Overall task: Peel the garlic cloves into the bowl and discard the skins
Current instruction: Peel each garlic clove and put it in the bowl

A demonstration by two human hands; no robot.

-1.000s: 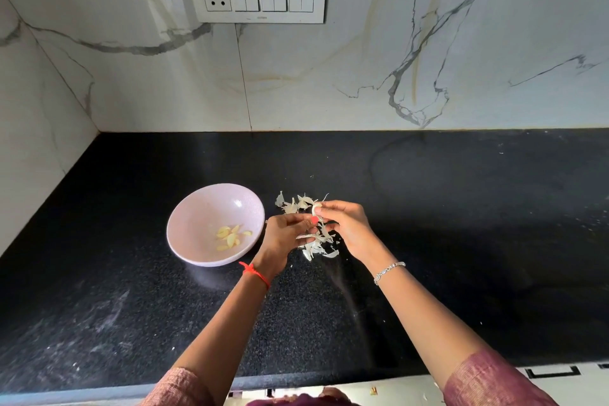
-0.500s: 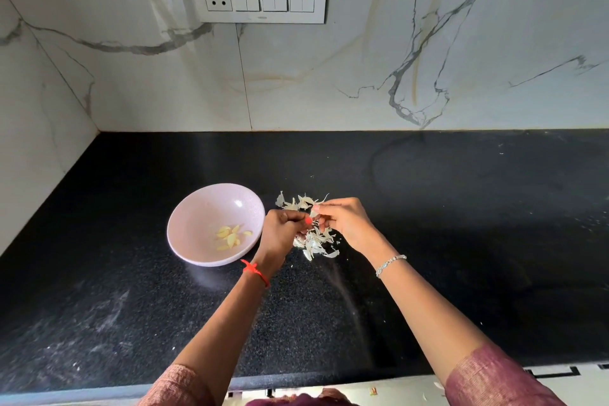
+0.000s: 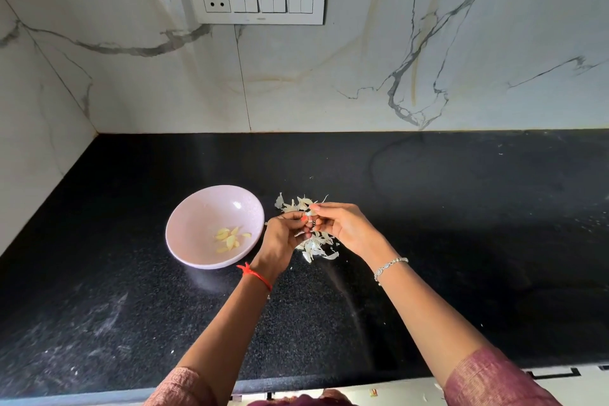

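While they met above the black counter point(image 3: 445, 273), the left hand point(image 3: 282, 238) and right hand point(image 3: 346, 227) pinched one garlic clove point(image 3: 310, 213) between curled fingertips, over heaped skins point(image 3: 317, 246); just left, the pink bowl point(image 3: 197, 212) held peeled cloves point(image 3: 230, 238).

The left hand point(image 3: 283, 235) has drawn closer to the right hand point(image 3: 346, 224), fingertips now meeting on the garlic clove point(image 3: 309, 213).
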